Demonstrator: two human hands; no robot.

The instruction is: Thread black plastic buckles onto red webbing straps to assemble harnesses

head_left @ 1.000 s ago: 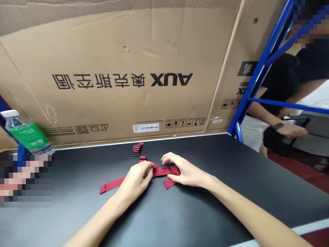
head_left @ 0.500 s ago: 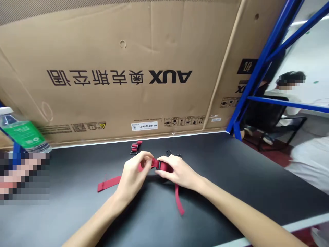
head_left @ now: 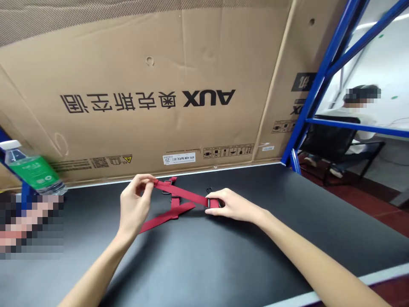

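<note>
A red webbing strap (head_left: 183,192) is stretched between my hands above the black tabletop. My left hand (head_left: 136,202) pinches its end between thumb and fingers. At the other end my right hand (head_left: 234,205) grips a dark buckle (head_left: 209,203) that the strap runs through. Below, another length of red strap (head_left: 166,217) lies at a slant, joined to a short upright piece; my left wrist hides part of it. Behind the stretched strap sits a dark adjuster (head_left: 166,187) with red webbing. A small black buckle piece (head_left: 209,190) lies just beyond my right fingers.
A large cardboard box (head_left: 143,132) stands along the back of the black table (head_left: 204,264). A bottle with a green label (head_left: 35,170) is at the left. Blue rack posts (head_left: 300,123) rise at the right; beyond them a person sits in a black chair (head_left: 338,136).
My left hand has moved left and up, drawing the strap out through the buckle into a long straight run. The tail that hung below my right hand is no longer visible there.
</note>
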